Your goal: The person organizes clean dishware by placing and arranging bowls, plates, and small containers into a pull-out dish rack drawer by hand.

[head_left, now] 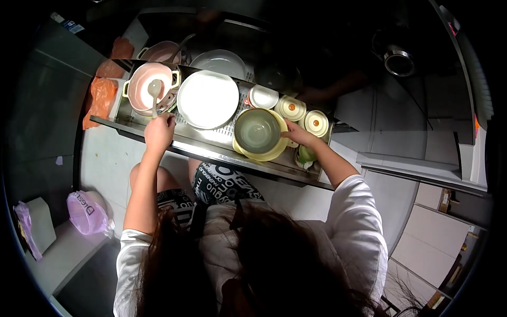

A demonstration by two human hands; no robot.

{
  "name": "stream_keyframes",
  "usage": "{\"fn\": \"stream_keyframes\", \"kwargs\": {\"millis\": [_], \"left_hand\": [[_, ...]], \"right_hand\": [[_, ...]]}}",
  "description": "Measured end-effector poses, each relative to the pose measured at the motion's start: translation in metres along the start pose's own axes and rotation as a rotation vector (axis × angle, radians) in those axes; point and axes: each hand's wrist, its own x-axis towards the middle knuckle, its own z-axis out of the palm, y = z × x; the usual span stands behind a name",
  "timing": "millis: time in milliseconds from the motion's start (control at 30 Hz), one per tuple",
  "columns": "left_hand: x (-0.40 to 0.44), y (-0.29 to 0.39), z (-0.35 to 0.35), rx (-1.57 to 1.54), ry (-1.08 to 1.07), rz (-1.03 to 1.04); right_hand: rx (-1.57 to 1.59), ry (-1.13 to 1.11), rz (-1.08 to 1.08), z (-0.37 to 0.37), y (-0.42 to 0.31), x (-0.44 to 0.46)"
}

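An open metal drawer (182, 134) holds dishes. At its left end, my left hand (160, 130) is closed on the handle of a pale spoon (154, 92), whose bowl lies over a pink two-handled pot (138, 84). My right hand (299, 133) has its fingers on the right rim of a grey-green bowl (257, 131), which sits in a yellow bowl (237, 148). Between the hands lies a large white plate (207, 100).
Right of the plate are a white lidded pot (263, 97) and two cream lidded jars (291, 108) with orange knobs. An orange bag (100, 100) hangs at the left. A lilac-lined bin (88, 212) stands lower left.
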Motion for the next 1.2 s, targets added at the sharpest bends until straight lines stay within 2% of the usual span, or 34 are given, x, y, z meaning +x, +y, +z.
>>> {"fn": "stream_keyframes", "kwargs": {"millis": [167,267,533,767,967,1167,1200], "left_hand": [[0.000,0.003,-0.001,0.000,0.009,-0.010],[-0.001,0.002,0.000,0.001,0.006,-0.002],[-0.001,0.003,-0.001,-0.012,0.002,-0.006],[-0.001,0.004,-0.002,0.048,-0.026,-0.019],[0.001,0.002,0.000,0.036,-0.024,-0.017],[0.000,0.002,-0.002,0.080,-0.044,-0.019],[0.000,0.002,-0.002,0.084,-0.044,-0.018]], "right_hand": [[0.030,-0.022,-0.066,0.003,0.025,0.022],[-0.001,-0.008,-0.114,0.010,0.016,0.026],[-0.128,-0.006,0.020,0.009,0.019,0.030],[-0.059,-0.011,-0.036,0.009,0.065,0.046],[0.076,-0.041,-0.054,0.015,0.040,0.028],[0.007,0.138,0.001,0.020,0.073,0.038],[-0.003,0.272,-0.048,0.023,0.071,0.038]]}}
